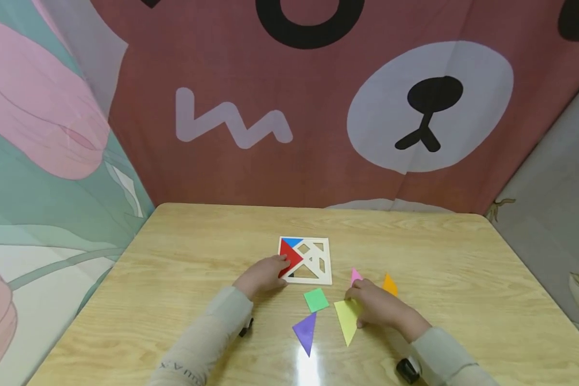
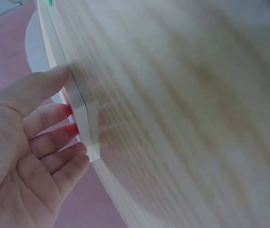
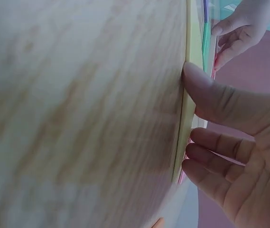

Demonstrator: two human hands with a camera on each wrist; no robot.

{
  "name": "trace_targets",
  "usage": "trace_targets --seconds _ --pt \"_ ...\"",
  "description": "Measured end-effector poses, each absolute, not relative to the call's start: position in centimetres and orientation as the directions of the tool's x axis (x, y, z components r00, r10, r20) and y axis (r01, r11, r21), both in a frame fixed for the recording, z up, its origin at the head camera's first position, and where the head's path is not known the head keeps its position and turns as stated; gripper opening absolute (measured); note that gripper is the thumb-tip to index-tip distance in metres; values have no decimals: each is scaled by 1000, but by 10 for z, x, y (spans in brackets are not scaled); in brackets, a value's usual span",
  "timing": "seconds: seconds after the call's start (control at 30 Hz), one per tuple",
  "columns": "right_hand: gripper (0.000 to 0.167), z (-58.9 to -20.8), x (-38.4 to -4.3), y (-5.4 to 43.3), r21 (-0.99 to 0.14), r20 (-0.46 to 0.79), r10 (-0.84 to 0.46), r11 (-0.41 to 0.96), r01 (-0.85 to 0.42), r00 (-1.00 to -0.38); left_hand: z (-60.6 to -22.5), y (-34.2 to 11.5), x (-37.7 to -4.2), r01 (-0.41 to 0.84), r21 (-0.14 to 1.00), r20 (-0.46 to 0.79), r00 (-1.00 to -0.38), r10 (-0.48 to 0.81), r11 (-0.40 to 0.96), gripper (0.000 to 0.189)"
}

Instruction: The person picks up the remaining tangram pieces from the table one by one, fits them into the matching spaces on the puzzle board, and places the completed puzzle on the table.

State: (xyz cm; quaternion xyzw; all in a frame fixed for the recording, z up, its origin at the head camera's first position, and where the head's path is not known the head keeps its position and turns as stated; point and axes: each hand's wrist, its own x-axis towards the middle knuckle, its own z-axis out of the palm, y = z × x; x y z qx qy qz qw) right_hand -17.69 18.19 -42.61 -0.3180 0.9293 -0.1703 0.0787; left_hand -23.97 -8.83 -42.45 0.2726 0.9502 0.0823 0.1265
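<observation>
My left hand point(image 1: 266, 274) holds the left near corner of a white tangram tray point(image 1: 324, 279). Its thumb lies along the near edge and its fingertips rest over the red triangle point(image 1: 289, 254), which sits in the tray beside a blue triangle point(image 1: 291, 242). To the right, my right hand point(image 1: 378, 304) grips a yellow triangle point(image 1: 346, 317), thumb point(image 3: 199, 78) against one edge and fingers bent over another side. That hand partly covers the yellow piece and a pink piece point(image 1: 355, 275) just beyond it.
A green square point(image 1: 316, 299) and a purple triangle point(image 1: 306, 332) lie on the wooden table point(image 1: 198, 236) between my hands. An orange piece point(image 1: 390, 284) lies beyond my right hand, partly hidden. Printed cloth point(image 1: 318, 171) hangs behind the table's far edge.
</observation>
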Motion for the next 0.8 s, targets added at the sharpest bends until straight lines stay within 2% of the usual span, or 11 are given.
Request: trace_targets --seconds 0.27,0.63,0.8 --pt "42 -428 -179 178 -303 -39 -615 758 -577 -788 -425 -85 -237 524 209 -166 -813 558 826 51" --pt "44 -427 -182 177 -362 -46 -603 753 -549 -797 -426 -88 -240 515 261 -160 -811 563 816 50" --pt "44 -429 -183 178 -422 -48 -589 744 -518 -806 -426 -87 -240 538 216 -146 -807 572 815 50"
